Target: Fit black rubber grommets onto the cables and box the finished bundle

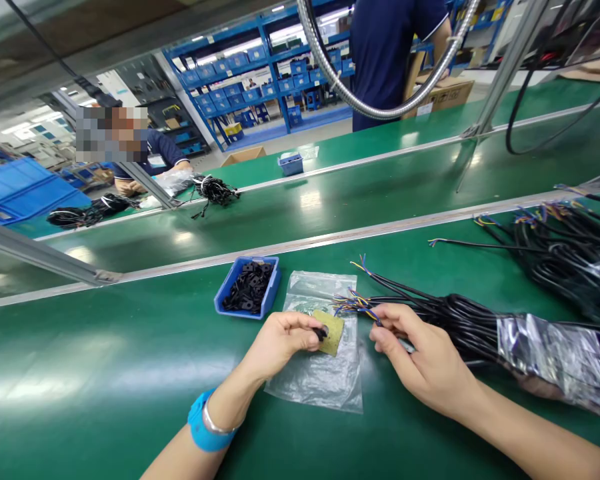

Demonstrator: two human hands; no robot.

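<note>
My left hand (283, 339) pinches a small black plastic part (322, 333) between thumb and fingertips. Right behind that part lies a yellow sponge-like pad (335, 335), on a clear plastic bag (325, 390). My right hand (423, 353) has thumb and fingers closed on the end of a black cable (379, 323), whose blue and yellow wires point left. The two hands are a short way apart. Beside the right hand, a bundle of black cables (460, 317) with bare coloured ends lies wrapped in clear film.
A blue bin (221, 305) of similar black parts stands behind my left hand. More black cables (545, 243) lie at the right. Beyond a metal rail (310, 239), one person sits by cable bundles (215, 190); another stands near a cardboard box (445, 97). A metal hose (375, 112) hangs above.
</note>
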